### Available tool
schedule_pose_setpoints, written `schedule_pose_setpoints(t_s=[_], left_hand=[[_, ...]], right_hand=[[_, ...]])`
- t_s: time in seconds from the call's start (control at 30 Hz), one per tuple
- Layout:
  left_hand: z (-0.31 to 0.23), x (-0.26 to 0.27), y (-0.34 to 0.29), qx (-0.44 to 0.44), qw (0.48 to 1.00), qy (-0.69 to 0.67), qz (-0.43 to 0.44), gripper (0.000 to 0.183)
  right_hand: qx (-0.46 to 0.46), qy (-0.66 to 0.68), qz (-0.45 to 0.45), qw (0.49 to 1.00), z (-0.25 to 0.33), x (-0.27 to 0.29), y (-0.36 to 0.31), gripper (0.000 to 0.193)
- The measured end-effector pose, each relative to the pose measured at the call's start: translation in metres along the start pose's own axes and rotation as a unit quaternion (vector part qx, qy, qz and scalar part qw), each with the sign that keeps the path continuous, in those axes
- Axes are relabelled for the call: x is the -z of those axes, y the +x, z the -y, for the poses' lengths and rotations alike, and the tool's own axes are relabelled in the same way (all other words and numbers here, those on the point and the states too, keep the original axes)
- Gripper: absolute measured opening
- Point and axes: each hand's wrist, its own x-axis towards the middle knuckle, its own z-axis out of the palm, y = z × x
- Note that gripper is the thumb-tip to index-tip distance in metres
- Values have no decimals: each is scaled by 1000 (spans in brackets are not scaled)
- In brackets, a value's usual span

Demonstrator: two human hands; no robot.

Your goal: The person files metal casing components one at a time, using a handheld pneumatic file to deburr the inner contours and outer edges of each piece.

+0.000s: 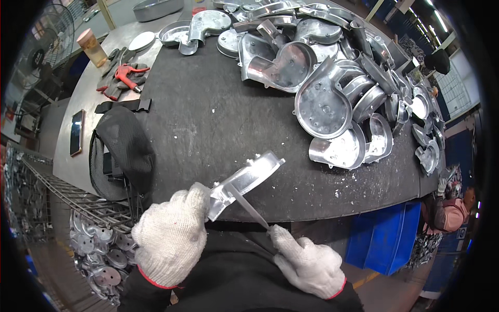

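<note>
At your far left, a wire basket (78,193) contains metal pieces (108,257), its lower part fading into the dark rim. On the bench (182,114), a black mesh bag (125,140) obscures a dark object inside. Your gloved left hand (174,234) is closed on the near end of a silver metal part (252,176), over the bench's near edge; its fingertips are hidden. A flat tool (248,207) meets the part; exact contact cannot be confirmed. Your gloved right hand (306,257) grips the tool's lower end, concealing it. Farther right, piled metal housings (323,106) mask one another; the bench partly hides a blue bin (382,236).
</note>
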Motion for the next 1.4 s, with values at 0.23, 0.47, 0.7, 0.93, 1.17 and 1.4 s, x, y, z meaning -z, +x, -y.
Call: schedule_pose_setpoints(t_s=[0.23,0.47,0.7,0.93,1.17,1.4], left_hand=[[0,-3,-2,-19,999,-12,-25,45],[1,-7,-8,6,999,-22,-41,45],[3,-15,-16,-8,996,-44,-78,50],[0,-8,-13,84,987,-133,20,50],[5,-17,-18,25,990,-123,-70,53],[12,-27,-22,9,989,-117,-93,50]], right_hand=[[-17,-152,-51,987,9,-1,3,59],[-3,26,4,1000,-25,8,-1,75],[-55,322,195,925,-30,-2,-2,75],[48,-100,4,994,-11,-14,-5,68],[51,-73,-8,996,-12,-14,-7,70],[70,-3,0,998,-20,-7,-6,69]])
